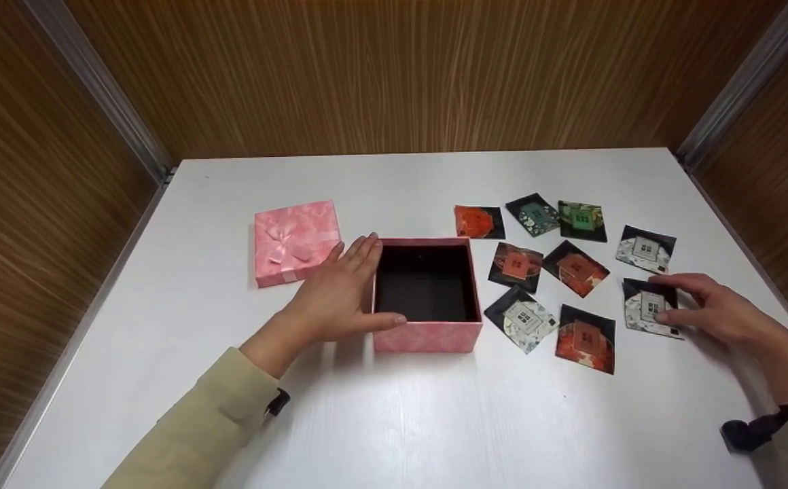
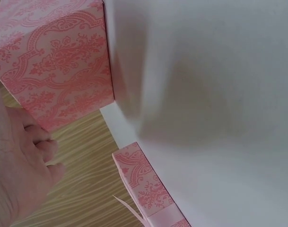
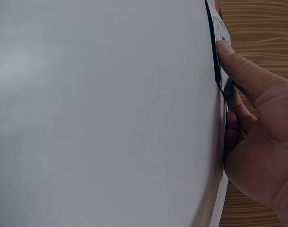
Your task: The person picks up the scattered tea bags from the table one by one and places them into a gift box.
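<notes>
A pink patterned box (image 1: 426, 337) with a dark inside stands without its lid in the head view. My left hand (image 1: 333, 299) rests along its left side, fingers straight and thumb across the front rim. The left wrist view shows that hand (image 2: 23, 161) beside the box wall (image 2: 63, 66). At the right, my right hand (image 1: 727, 309) pinches a black-and-white flat square sachet (image 1: 640, 309), the thumb on its face and the forefinger at its far edge. In the right wrist view, the thumb of the hand (image 3: 262, 109) lies on the sachet (image 3: 221, 59).
The pink lid (image 1: 299, 241) with a ribbon bow lies left of the box. Several sachets are spread right of the box, among them a green one (image 1: 582, 220), an orange one (image 1: 479, 221) and a white one (image 1: 522, 319). Wood-patterned panels (image 1: 394, 75) enclose the white table (image 1: 394, 421).
</notes>
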{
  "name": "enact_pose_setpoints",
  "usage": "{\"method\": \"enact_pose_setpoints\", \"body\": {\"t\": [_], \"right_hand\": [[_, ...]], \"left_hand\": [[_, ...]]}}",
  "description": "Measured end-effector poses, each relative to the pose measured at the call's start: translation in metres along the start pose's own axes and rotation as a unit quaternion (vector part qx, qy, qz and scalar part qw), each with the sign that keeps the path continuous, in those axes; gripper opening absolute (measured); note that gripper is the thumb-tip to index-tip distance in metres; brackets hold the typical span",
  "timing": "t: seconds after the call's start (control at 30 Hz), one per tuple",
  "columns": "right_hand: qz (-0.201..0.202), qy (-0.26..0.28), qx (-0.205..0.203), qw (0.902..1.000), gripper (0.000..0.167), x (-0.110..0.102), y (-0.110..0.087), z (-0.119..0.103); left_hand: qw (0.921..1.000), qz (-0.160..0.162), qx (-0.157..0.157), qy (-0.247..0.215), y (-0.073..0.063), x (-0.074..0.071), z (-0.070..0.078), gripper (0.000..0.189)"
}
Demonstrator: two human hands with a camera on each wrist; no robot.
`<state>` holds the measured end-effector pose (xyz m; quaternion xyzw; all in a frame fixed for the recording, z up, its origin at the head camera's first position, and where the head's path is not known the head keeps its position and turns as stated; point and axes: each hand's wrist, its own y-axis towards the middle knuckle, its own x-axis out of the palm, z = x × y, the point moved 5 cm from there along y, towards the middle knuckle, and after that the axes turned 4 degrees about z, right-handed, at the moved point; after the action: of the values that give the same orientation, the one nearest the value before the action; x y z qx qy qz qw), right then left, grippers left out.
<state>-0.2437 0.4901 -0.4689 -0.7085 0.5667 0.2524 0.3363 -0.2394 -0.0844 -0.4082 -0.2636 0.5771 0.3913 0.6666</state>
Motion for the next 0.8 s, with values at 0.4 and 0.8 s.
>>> {"method": "enact_pose_setpoints", "body": {"t": [0.4, 0.8], "right_hand": [[0.009, 0.027, 0.002, 0.9996, 0.073, 0.0003, 0.0013, 0.0007], [0.037, 0.015, 0.006, 0.9992, 0.058, 0.0002, -0.0023, 0.0001]], "left_hand": [[1.0000, -0.002, 0.002, 0.007, 0.0004, -0.0017, -0.0002, 0.125], [1.0000, -0.003, 0.002, 0.007, 0.0008, -0.0001, 0.0000, 0.126]]}}
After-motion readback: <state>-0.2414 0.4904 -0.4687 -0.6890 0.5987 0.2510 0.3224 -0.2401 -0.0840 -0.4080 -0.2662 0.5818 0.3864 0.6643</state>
